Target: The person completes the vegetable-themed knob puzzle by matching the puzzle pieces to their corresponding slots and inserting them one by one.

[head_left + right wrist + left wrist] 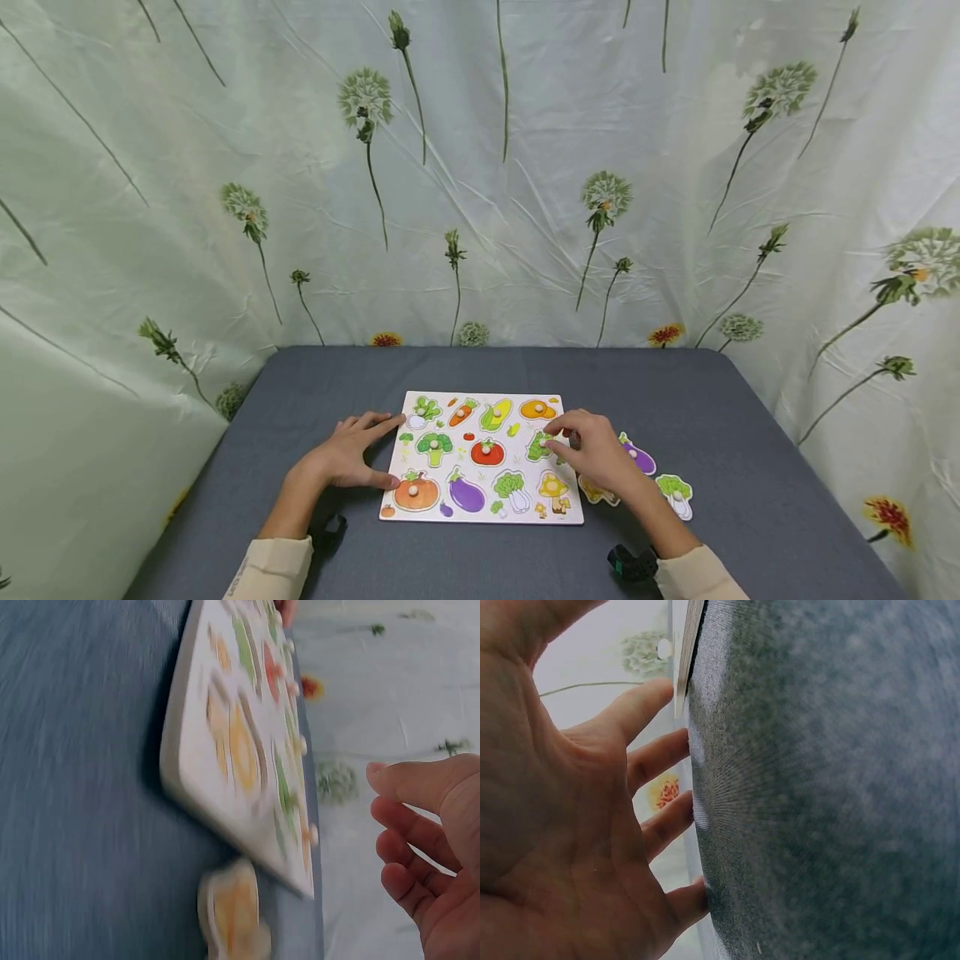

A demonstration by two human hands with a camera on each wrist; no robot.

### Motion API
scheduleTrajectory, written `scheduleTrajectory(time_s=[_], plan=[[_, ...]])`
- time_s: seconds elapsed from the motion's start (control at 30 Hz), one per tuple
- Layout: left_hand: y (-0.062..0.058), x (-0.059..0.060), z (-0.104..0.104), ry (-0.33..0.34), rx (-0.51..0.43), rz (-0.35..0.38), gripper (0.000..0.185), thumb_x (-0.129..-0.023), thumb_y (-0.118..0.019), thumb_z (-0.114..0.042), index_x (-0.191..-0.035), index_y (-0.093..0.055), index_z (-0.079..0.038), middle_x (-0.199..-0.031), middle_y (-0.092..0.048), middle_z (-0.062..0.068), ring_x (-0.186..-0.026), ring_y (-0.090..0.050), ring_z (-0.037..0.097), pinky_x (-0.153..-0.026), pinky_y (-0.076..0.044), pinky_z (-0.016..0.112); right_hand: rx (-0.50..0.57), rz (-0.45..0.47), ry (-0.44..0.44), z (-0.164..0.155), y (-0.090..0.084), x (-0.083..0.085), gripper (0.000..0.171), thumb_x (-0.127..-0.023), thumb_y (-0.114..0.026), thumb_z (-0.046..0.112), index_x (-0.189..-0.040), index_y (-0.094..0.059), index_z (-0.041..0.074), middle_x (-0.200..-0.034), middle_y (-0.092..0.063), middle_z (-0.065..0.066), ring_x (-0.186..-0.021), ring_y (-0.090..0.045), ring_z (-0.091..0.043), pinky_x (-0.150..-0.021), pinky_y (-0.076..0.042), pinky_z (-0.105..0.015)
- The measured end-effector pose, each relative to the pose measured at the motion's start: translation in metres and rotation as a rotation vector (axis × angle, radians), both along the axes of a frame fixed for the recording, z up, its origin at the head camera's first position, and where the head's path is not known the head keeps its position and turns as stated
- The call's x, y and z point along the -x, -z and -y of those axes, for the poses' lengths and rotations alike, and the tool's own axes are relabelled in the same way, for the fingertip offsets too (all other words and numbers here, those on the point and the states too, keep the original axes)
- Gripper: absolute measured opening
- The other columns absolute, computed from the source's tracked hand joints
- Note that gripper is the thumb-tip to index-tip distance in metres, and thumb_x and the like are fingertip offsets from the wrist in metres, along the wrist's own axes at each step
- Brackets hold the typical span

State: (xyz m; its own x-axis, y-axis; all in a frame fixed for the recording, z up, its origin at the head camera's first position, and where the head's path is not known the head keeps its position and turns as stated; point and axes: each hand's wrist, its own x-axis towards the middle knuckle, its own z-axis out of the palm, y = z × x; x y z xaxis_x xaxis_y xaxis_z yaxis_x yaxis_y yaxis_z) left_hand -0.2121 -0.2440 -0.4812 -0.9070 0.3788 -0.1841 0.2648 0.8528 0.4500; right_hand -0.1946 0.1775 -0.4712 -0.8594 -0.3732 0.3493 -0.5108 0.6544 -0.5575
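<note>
A white vegetable puzzle board point(480, 512) lies on the table, with knobbed pieces such as the pumpkin point(417, 493), tomato point(487, 453) and broccoli point(434, 448) in it. My left hand point(351, 454) is spread at the board's left edge, thumb and index finger touching it. In the left wrist view, the other fingertips point(676, 806) rest on the cloth. Over the board's right side hovers my right hand point(600, 450), beside a green vegetable piece point(537, 447). The right wrist view shows its fingers point(405, 889) loosely bent, apart from the thumb, holding nothing.
Right of the board lie a loose eggplant piece point(640, 458), a leafy green piece point(676, 492) and a yellow mushroom-like piece point(598, 492), partly hidden by the right hand. Dark grey cloth covers the table point(480, 567). A flowered curtain point(525, 208) hangs behind it.
</note>
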Motion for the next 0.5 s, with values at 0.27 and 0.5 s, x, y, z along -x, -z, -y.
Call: scheduleTrajectory(time_s=[0.27, 0.5], plan=[[0.000, 0.000, 0.001, 0.001, -0.005, 0.002, 0.109, -0.068, -0.087, -0.060, -0.159, -0.042, -0.022, -0.159, -0.040, 0.014, -0.144, -0.033, 0.048, -0.117, -0.013, 0.077, -0.069, -0.009, 0.157, -0.039, 0.000, -0.004, 0.017, -0.086, -0.083, 0.013, -0.103, -0.079, 0.013, -0.094, -0.071, 0.006, -0.081, -0.056, -0.016, -0.066, -0.044, -0.025], [0.002, 0.001, 0.001, -0.003, -0.003, 0.008, 0.110, -0.067, -0.086, -0.062, -0.159, -0.042, -0.023, -0.159, -0.040, 0.014, -0.144, -0.033, 0.048, -0.117, -0.013, 0.077, -0.092, -0.018, 0.232, -0.064, 0.004, -0.009, 0.017, -0.085, -0.084, 0.013, -0.101, -0.079, 0.010, -0.094, -0.073, 0.000, -0.083, -0.063, -0.020, -0.067, -0.050, -0.028]])
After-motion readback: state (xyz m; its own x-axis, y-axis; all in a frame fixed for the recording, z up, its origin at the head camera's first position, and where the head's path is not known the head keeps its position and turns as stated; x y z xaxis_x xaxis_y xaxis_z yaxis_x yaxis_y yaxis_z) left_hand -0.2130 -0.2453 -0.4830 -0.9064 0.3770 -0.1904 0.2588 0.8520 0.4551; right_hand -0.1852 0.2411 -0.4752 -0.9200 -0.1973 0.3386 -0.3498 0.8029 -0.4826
